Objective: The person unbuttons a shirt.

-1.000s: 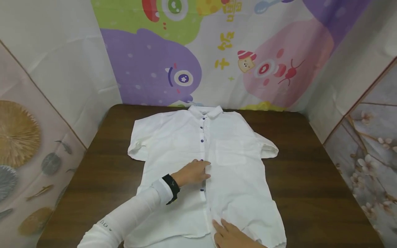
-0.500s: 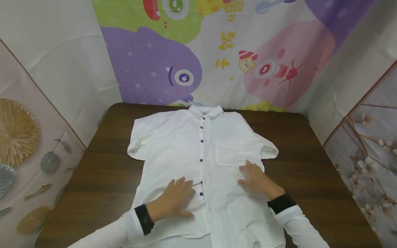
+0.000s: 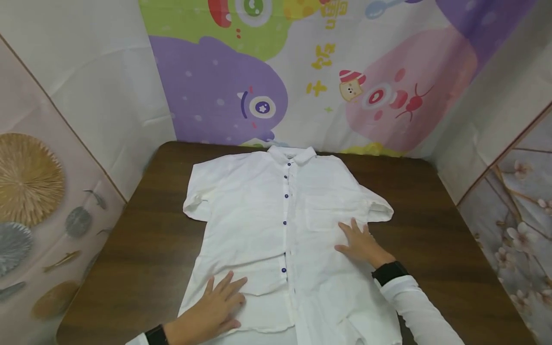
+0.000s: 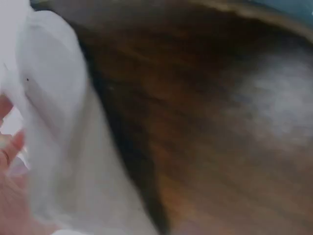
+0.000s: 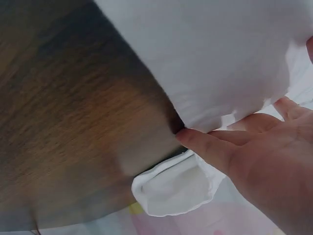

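A white short-sleeved button-up shirt [image 3: 254,206] lies face up, collar at the far side, with dark blue buttons down its front. My left hand [image 3: 211,306] rests on its lower left part, fingers spread; small folds cross the cloth just above. Over the right side, just below the chest pocket [image 3: 325,213], my right hand [image 3: 362,247] touches the cloth with fingers extended. In the right wrist view, the right hand [image 5: 264,152] reaches along the shirt's side edge near a sleeve opening [image 5: 176,188]. The left wrist view is blurred; part of the left hand [image 4: 12,161] shows behind cloth.
The shirt lies on a dark brown wooden table [image 3: 142,239]. A printed cartoon backdrop [image 3: 233,91] stands behind the table's far edge. Patterned side panels flank it, the left panel [image 3: 51,239] with shell pictures and the right panel [image 3: 513,215] with blossoms.
My left hand has left the button line and moved down and left. My right hand has gone up from the lower hem to below the pocket. The view has shifted slightly.
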Demonstrator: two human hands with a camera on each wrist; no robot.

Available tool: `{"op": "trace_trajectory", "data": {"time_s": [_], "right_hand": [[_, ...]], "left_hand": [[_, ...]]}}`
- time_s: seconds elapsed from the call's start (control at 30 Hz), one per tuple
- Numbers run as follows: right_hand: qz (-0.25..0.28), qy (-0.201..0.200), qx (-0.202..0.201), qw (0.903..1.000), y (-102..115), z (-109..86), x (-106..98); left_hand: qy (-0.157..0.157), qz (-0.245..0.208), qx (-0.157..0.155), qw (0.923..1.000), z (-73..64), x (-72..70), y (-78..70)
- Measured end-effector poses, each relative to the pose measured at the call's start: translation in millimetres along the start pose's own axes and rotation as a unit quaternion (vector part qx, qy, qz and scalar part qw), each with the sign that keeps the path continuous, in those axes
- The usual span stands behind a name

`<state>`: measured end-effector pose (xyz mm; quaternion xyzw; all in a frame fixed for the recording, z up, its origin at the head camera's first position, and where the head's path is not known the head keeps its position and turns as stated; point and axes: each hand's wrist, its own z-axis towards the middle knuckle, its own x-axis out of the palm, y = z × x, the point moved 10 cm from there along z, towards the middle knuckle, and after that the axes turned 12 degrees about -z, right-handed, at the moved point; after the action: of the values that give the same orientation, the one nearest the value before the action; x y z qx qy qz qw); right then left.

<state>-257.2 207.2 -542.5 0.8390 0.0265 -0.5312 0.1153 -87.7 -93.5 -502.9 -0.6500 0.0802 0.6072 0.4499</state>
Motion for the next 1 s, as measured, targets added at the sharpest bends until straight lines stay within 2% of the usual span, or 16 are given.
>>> {"op": "trace_trajectory", "data": {"time_s": [0.23, 0.43, 0.57, 0.67, 0.77, 0.87, 0.93, 1.0], "right_hand": [[-0.009, 0.008, 0.002, 0.9999, -4, 3.9, 4], [-0.009, 0.009, 0.004, 0.9999, -5, 5.2, 4], [-0.004, 0.011, 0.001, 0.9999, -4, 5.2, 5], [-0.002, 0.011, -0.002, 0.9999, -3, 5.1, 4], [-0.005, 0.002, -0.004, 1.0000, -4, 4.1, 0], [0.016, -0.016, 0.020, 0.9995, -13, 3.4, -14], [0.036, -0.056, 0.051, 0.9965, -23, 4.4, -33], [0.054, -0.118, 0.086, 0.9877, -36, 7.2, -57]], "left_hand": [[-0.026, -0.018, 0.033, 0.9990, -4.2, -1.1, -4.0], [-0.012, -0.039, 0.051, 0.9979, -10.9, 6.3, -6.7], [-0.012, -0.067, 0.081, 0.9944, -16.4, -0.2, -8.7], [0.018, -0.093, 0.078, 0.9924, -22.7, -7.7, -5.7], [0.048, -0.093, 0.061, 0.9927, -26.1, -17.1, -3.4], [0.041, -0.097, 0.019, 0.9943, -15.1, -33.0, 8.0], [0.027, -0.107, -0.037, 0.9932, 1.5, -48.6, 29.7], [-0.002, -0.125, -0.109, 0.9861, 21.4, -67.3, 63.5]]}}
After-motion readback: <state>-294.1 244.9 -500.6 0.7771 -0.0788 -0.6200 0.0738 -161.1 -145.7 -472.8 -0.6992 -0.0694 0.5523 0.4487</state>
